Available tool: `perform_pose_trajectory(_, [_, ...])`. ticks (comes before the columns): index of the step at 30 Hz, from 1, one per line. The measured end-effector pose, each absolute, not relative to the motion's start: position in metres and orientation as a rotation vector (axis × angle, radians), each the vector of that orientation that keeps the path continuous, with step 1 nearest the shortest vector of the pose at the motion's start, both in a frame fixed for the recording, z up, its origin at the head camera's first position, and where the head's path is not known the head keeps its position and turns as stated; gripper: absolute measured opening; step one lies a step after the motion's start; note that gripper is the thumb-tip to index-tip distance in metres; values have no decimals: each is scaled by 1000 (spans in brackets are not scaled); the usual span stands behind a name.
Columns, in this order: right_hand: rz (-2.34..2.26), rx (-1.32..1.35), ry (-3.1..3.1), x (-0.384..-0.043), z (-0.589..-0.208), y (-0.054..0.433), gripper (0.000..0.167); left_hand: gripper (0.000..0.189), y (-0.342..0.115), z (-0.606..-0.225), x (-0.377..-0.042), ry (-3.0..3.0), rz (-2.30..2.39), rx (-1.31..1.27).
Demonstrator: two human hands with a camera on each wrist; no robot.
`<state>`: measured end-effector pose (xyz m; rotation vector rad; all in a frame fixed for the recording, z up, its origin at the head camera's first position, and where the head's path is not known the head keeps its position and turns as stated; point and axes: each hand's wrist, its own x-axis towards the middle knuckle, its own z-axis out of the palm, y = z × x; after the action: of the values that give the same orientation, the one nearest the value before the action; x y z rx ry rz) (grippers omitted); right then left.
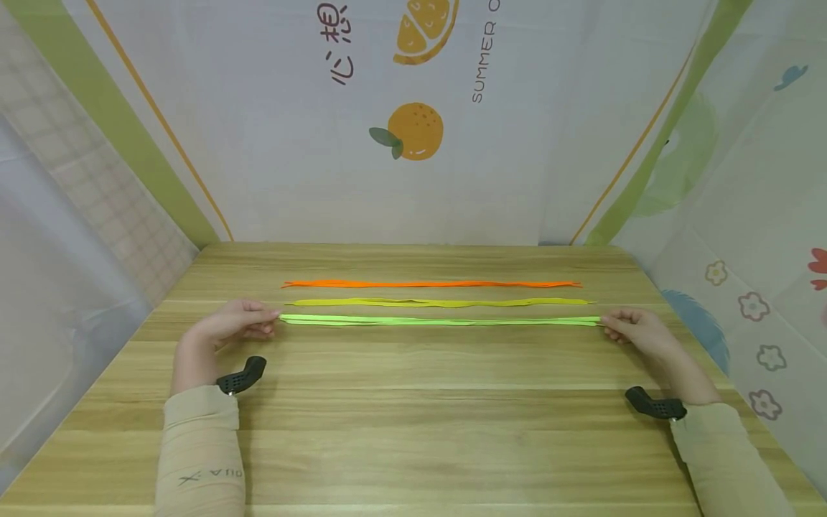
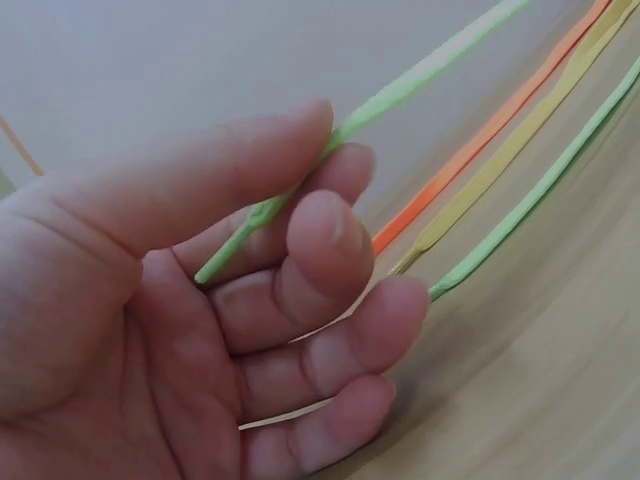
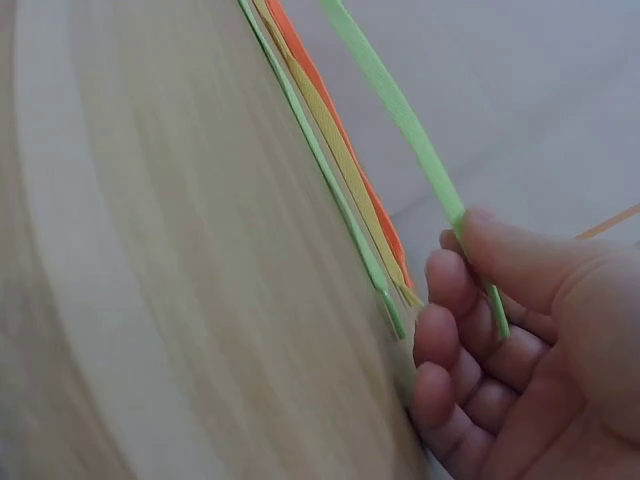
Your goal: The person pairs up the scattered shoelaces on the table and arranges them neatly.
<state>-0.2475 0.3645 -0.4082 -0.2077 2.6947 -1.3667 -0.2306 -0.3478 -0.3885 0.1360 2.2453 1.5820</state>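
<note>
A light green flat shoelace [image 2: 430,70] is stretched between both hands, lifted above the table. My left hand [image 1: 229,324] pinches one end between thumb and forefinger, its tip poking out into the palm. At the other end, my right hand [image 1: 639,334] pinches the lace likewise, with a short tip [image 3: 498,315] past the thumb. A second green shoelace [image 2: 540,195] lies straight on the table below it. Behind that, a yellow shoelace [image 1: 439,304] and then orange shoelace strands [image 1: 426,284] lie side by side, roughly parallel.
The wood-grain table [image 1: 426,445] runs back to a printed curtain [image 1: 291,179] with fruit pictures. More patterned cloth [image 1: 743,237] hangs along the right side. Black camera mounts [image 1: 242,375] sit at both wrists, next to beige sleeves [image 1: 200,445].
</note>
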Motion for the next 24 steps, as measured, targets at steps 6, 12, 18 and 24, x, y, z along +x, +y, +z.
perform_pose_trajectory(6, [-1328,-172,2729,-247,-410,365,41,27,-354,-388,-229,2264,1566,88])
perform_pose_trajectory(12, [-1283,-139,2777,-248,-412,365,42,27,-354,-388,-228,2292,1530,45])
perform_pose_trajectory(18, [-1256,-122,2798,-248,-413,366,42,23,-350,-385,-228,2315,1509,16])
perform_pose_trajectory(24, [-1221,-111,2821,-248,-414,367,42,20,-343,-383,-228,2362,1456,-15])
